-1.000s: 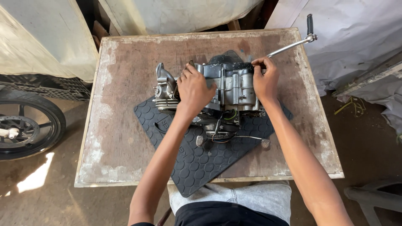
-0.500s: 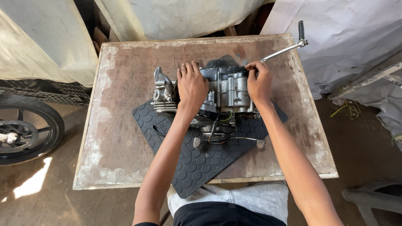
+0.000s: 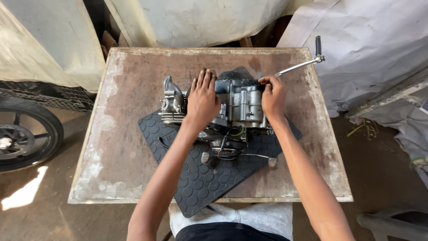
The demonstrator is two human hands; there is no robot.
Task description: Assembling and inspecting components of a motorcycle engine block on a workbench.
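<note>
Two bare hands rest on a grey metal motorcycle engine [image 3: 232, 107] that sits on a black rubber mat [image 3: 200, 178] with a hexagon pattern, laid at an angle across a worn wooden table [image 3: 125, 116]. The left hand [image 3: 203, 100] lies flat on the top of the engine near its finned cylinder end, fingers spread and stretched forward, palm pressing down rather than closing around anything. The right hand [image 3: 273, 96] sits at the engine's right side, fingers curled against the upper edge of the casing; whether they pinch a small part there cannot be told from this view.

A long chrome kick lever [image 3: 299, 66] with a black rubber tip runs from the engine's right side up toward the table's far right corner. Below the engine, a thin shift lever with small round pedal ends [image 3: 272, 161] lies over the mat.

No readable label or package shows on the table. A raised mark is moulded into the mat near its left edge, too faint to describe. To the left of the table stands a black motorcycle wheel [image 3: 22, 138] on the floor, and pale grey sheeting [image 3: 370, 53] hangs to the right.
</note>
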